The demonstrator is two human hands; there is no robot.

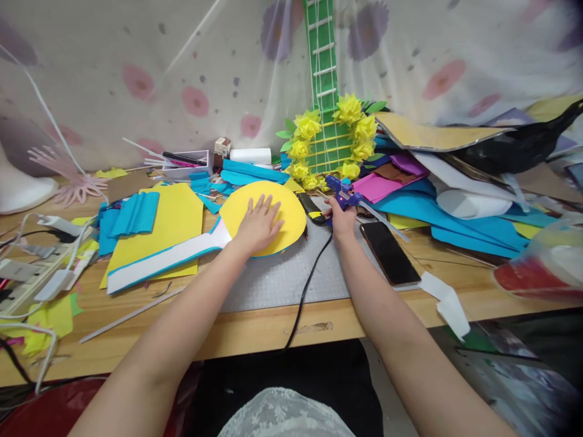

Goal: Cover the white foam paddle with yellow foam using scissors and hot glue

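My left hand (260, 226) lies flat, fingers stretched, on the round yellow face (286, 212) of a paddle-shaped piece. Its long white handle (164, 262) is edged in blue and reaches left over a yellow sheet (175, 212). In my right hand (342, 217) is a blue hot glue gun (342, 192), with a clear glue stick (385, 221) out of its back and a black cord (307, 288) hanging toward me. A yellow-and-black utility knife (311, 209) lies between the yellow disc and my right hand. Beneath them is a grey cutting mat (277, 288).
A green guitar-like piece with yellow paper flowers (307, 124) leans at the back. A phone (390, 253) lies right of my right hand. Blue paper (423, 206) is heaped at right, near a plastic cup (540, 273). A power strip (45, 267) and cables sit at left.
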